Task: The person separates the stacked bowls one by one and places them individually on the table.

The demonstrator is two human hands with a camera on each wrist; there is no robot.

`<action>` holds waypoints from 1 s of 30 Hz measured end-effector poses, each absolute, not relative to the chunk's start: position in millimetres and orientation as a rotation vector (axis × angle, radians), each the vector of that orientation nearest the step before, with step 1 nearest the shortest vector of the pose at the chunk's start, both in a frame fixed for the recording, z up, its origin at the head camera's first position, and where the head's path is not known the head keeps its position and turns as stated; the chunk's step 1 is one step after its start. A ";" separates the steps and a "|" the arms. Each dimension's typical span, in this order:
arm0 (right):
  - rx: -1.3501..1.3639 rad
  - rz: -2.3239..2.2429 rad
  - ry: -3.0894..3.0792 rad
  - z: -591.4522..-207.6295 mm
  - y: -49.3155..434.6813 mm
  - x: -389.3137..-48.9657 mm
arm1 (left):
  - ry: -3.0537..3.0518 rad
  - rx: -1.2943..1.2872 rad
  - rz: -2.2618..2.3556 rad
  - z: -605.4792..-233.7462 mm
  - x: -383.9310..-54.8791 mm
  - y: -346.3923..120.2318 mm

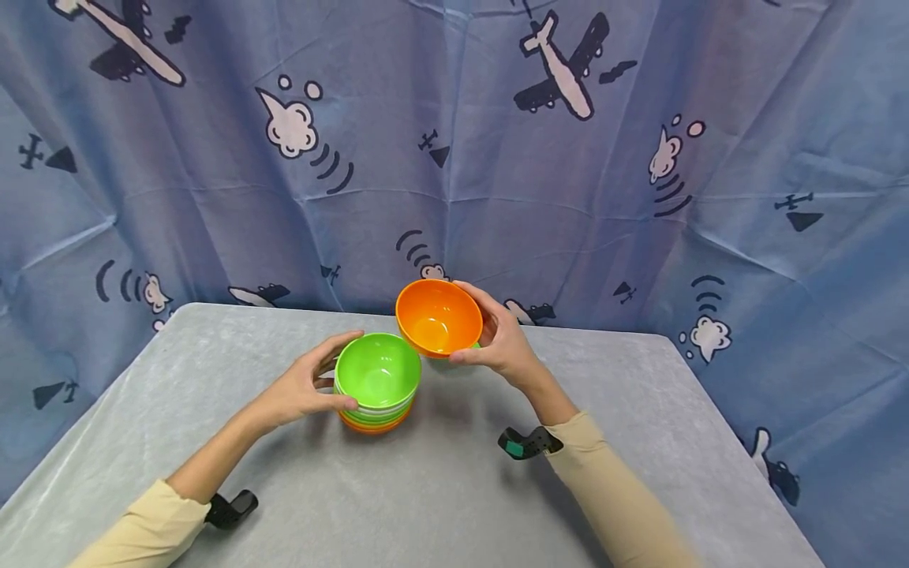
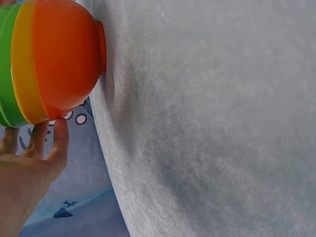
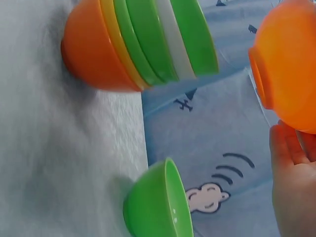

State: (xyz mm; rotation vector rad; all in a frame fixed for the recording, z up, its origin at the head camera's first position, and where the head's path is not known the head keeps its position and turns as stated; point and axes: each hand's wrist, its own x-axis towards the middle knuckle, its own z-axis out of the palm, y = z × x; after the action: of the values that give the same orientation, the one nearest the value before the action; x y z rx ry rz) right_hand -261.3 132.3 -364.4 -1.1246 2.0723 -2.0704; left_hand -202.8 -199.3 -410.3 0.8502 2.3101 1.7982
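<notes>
A stack of nested bowls (image 1: 379, 414) stands on the table, a green one on top and an orange one at the bottom, with white, green and yellow between. My left hand (image 1: 301, 388) grips its left side, thumb at the front and fingers round the back. In the air right of the stack, my right hand (image 1: 510, 343) holds an orange bowl (image 1: 435, 312) by its right side, tilted so its inside faces the head camera. A separate green bowl (image 3: 155, 202) sits upright on the table, mostly hidden behind the orange bowl and right hand in the head view.
A light grey cloth covers the table (image 1: 454, 489). Just past its far edge hangs a blue curtain (image 1: 454, 197) printed with planes and clouds. Black bands with small attachments are on both wrists.
</notes>
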 end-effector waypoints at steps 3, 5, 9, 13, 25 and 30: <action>-1.101 -2.067 2.088 -365.2 141.2 -262.2 | 2.307 0.835 1.801 -410.4 -201.9 -199.2; -1.080 -2.058 2.107 -366.5 147.0 -262.6 | 2.305 0.827 1.801 -411.1 -201.5 -199.2; -1.040 -2.038 2.147 -369.9 157.8 -263.3 | 2.304 0.819 1.796 -412.0 -201.3 -199.4; -1.007 -2.021 2.168 -373.1 167.0 -264.8 | 2.312 0.829 1.801 -412.1 -201.4 -200.0; -0.873 -1.956 2.274 -383.8 192.6 -272.6 | 2.333 0.837 1.778 -410.2 -202.7 -200.7; -0.838 -1.938 2.312 -389.4 202.0 -275.8 | 2.324 0.838 1.782 -411.2 -203.5 -201.5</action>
State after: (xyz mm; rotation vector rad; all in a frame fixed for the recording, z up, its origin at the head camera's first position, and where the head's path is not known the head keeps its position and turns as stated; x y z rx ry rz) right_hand -275.8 202.0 -389.4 -0.8378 2.3118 -1.9382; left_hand -203.5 -201.5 -411.2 0.8384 2.3236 1.7816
